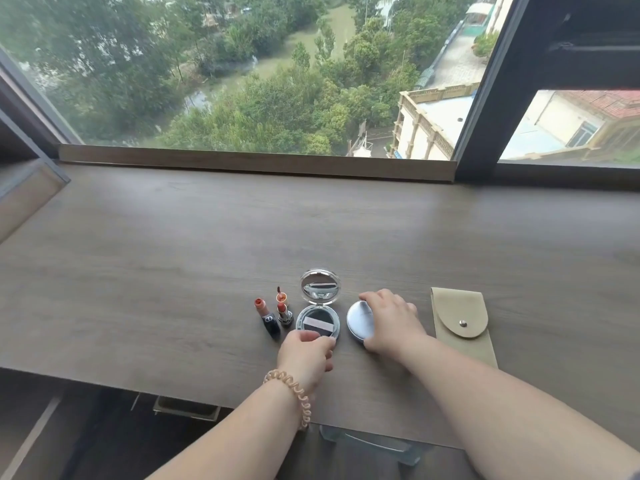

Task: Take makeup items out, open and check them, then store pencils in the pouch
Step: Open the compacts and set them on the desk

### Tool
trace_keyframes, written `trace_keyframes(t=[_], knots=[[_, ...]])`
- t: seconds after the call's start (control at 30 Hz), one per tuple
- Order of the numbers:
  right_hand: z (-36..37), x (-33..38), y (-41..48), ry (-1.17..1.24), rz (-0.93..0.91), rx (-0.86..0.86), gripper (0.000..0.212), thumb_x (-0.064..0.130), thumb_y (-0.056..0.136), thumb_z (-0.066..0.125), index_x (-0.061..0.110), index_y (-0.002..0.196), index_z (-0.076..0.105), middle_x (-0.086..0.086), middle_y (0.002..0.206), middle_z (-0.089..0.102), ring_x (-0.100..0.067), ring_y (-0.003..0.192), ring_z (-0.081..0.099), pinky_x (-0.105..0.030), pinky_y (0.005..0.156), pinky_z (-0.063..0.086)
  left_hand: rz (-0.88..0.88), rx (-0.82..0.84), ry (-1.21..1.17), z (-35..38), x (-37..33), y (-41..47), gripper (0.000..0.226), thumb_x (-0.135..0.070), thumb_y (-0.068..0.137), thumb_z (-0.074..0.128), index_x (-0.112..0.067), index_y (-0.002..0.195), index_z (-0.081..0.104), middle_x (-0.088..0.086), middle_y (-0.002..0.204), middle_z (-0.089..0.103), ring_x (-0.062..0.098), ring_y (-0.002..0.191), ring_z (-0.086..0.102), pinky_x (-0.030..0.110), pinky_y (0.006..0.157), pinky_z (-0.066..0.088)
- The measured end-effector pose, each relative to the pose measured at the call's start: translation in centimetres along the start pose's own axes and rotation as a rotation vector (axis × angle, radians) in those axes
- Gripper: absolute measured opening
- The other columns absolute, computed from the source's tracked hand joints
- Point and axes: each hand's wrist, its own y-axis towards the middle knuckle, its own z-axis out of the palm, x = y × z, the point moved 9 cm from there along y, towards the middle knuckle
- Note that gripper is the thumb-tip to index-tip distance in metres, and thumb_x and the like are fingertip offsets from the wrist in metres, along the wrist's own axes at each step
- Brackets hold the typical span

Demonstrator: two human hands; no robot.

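Behind the desk, a large window point(259, 74) with dark frames looked down on green trees and pale buildings. The desk point(173, 258) had a matte top of grey-brown wood grain.

Near its front edge the makeup items lay in a short row. A dark lipstick tube point(269, 322) with an orange-red top was at the left. Just beside it was a second lip product point(284, 310), orange and red on a shiny metal base. Next came the open compact point(318, 323), round and pale silver-blue. Its lid was raised at the far side, with a round mirror point(319, 286) inside, and a pale strip lay across the dark inner part.

The left hand point(304, 351) pinched the near rim of this compact with curled fingers, and a peach spiral hair tie point(294, 393) was around its wrist. The right hand point(391, 320) gripped the closed compact point(358, 322), a smooth round silver-blue disc just right of the open one. Its fingers curled over the far edge and its thumb was at the near edge.

Further right, apart from the hands, lay the pouch point(460, 336). It was flat, beige and of a soft, felt-like material. Its rounded flap was fastened with a metal snap point(463, 323).
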Motion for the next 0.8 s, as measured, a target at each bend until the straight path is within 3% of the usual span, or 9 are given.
trace_keyframes(t=[0.07,0.13,0.23,0.3,0.43,0.53,0.73,0.8], knots=[[-0.8,0.1,-0.4,0.083,0.000,-0.026,0.074,0.031,0.066,0.070,0.031,0.134,0.039,0.001,0.127,0.043,-0.019,0.125,0.038,-0.036,0.102,0.028,0.036,0.077,-0.055,0.7,-0.8,-1.0,0.027,-0.015,0.082,0.067,-0.011,0.106,0.055,0.008,0.090,0.062,0.014,0.064,0.057,0.016,0.042,0.041],[-1.8,0.5,-0.9,0.309,-0.001,-0.028,0.074,0.036,0.063,0.075,0.031,0.130,0.044,0.002,0.122,0.046,-0.015,0.119,0.044,-0.034,0.101,0.035,0.079,0.170,-0.097,1.3,-1.9,-2.0,0.039,-0.016,0.078,0.071,-0.017,0.112,0.053,0.005,0.098,0.060,0.013,0.070,0.059,0.020,0.053,0.043],[-2.9,2.1,-2.4,0.794,-0.043,0.124,0.060,0.033,0.061,0.081,0.027,0.116,0.057,-0.002,0.107,0.059,-0.010,0.090,0.061,-0.027,0.084,0.050,0.073,0.407,-0.280,2.8,-3.4,-3.4,0.064,-0.026,0.065,0.073,-0.029,0.124,0.048,0.003,0.112,0.062,0.020,0.088,0.063,0.029,0.073,0.048],[-3.8,3.3,-3.5,0.933,-0.091,0.226,0.054,0.039,0.057,0.079,0.026,0.107,0.062,0.001,0.096,0.067,-0.007,0.082,0.065,-0.022,0.077,0.048,0.102,0.574,-0.375,3.8,-4.7,-4.5,0.066,-0.028,0.067,0.075,-0.029,0.128,0.049,0.006,0.123,0.064,0.026,0.093,0.064,0.032,0.077,0.050],[-5.6,4.0,-4.4,0.978,-0.136,0.195,0.065,0.050,0.053,0.077,0.021,0.110,0.065,-0.003,0.101,0.072,-0.009,0.092,0.068,-0.026,0.082,0.049,0.174,0.690,-0.472,4.1,-6.6,-5.7,0.079,-0.026,0.062,0.086,-0.018,0.131,0.048,0.014,0.123,0.064,0.034,0.098,0.064,0.033,0.082,0.054],[-6.6,4.4,-5.2,0.953,-0.174,0.170,0.057,0.044,0.064,0.075,0.020,0.114,0.064,-0.011,0.106,0.071,-0.013,0.094,0.067,-0.027,0.085,0.052,0.184,0.736,-0.506,4.0,-7.2,-6.1,0.084,-0.027,0.056,0.090,-0.016,0.129,0.049,0.017,0.125,0.063,0.038,0.103,0.062,0.033,0.084,0.055],[-8.5,5.5,-6.7,0.965,-0.221,0.117,0.055,0.042,0.069,0.073,0.019,0.118,0.063,-0.015,0.110,0.068,-0.023,0.102,0.066,-0.036,0.090,0.052,0.162,0.828,-0.570,3.3,-8.6,-7.0,0.061,-0.013,0.074,0.077,-0.013,0.129,0.050,0.021,0.127,0.060,0.043,0.110,0.060,0.034,0.081,0.057],[-9.1,5.9,-6.8,0.972,-0.233,0.086,0.063,0.045,0.065,0.073,0.019,0.121,0.061,-0.013,0.110,0.068,-0.019,0.100,0.066,-0.034,0.089,0.053,0.161,0.812,-0.565,2.9,-9.0,-7.1,0.053,-0.009,0.077,0.071,-0.014,0.125,0.052,0.021,0.124,0.062,0.043,0.108,0.061,0.033,0.077,0.058]])
